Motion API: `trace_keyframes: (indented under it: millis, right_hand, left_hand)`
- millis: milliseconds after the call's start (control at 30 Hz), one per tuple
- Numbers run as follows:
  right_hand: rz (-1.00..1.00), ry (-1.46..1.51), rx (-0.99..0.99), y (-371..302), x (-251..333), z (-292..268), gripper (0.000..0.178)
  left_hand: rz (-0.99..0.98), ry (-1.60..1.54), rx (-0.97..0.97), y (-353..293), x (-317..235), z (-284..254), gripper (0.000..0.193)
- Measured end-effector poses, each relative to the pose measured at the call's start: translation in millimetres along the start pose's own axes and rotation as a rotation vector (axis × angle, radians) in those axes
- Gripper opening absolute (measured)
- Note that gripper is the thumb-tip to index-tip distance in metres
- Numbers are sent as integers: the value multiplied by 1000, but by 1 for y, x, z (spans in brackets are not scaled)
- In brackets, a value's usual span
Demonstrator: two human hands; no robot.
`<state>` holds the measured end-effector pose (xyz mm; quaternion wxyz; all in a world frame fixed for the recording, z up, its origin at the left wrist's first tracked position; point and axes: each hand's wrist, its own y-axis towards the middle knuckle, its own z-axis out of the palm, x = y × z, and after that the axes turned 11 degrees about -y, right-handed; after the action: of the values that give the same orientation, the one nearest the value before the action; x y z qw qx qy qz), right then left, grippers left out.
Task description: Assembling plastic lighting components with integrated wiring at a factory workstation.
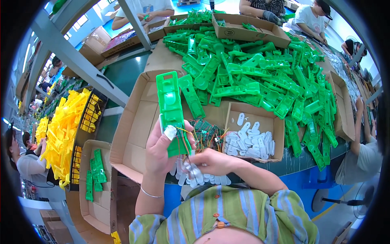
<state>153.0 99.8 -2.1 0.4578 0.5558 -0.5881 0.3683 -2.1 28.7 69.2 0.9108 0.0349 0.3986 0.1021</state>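
Observation:
My left hand [159,147] is closed around a long green plastic housing [170,99], held upright with its hollow side facing me. A small white piece [170,132] sits by my left thumb. Thin red and yellow wires [187,140] run along the housing's lower end. My right hand [211,161] is just below that end, its fingers closed beside a blurred, shiny pale thing [193,173]; what it grips is not clear. Behind my hands lies a heap of small green circuit boards with wires [208,134]. White flat pieces [213,179] lie along the table edge before me.
A large pile of green housings [260,77] covers the table ahead. An open carton [276,157] with white oval pieces stands right; a large carton [136,110] stands left. Yellow parts [65,130] fill a black crate beyond. A lower carton [101,211] holds several green pieces. People work around.

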Motion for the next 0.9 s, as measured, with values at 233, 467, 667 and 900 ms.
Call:
trace_keyframes:
  millis: [233,467,667,900]
  right_hand:
    - [1,-1234,-585,-41,34,-61,19]
    - [-217,-649,-1005,-32,63,-36,21]
    - [-197,-470,-943,-23,56,5,25]
    - [-129,-657,-901,-19,44,15,26]
  left_hand:
    - [14,339,-7,-11,3,-22,54]
    - [-5,362,158,-11,35,-10,48]
    - [69,417,52,-20,50,3,38]
    - [225,688,60,-28,59,2,41]
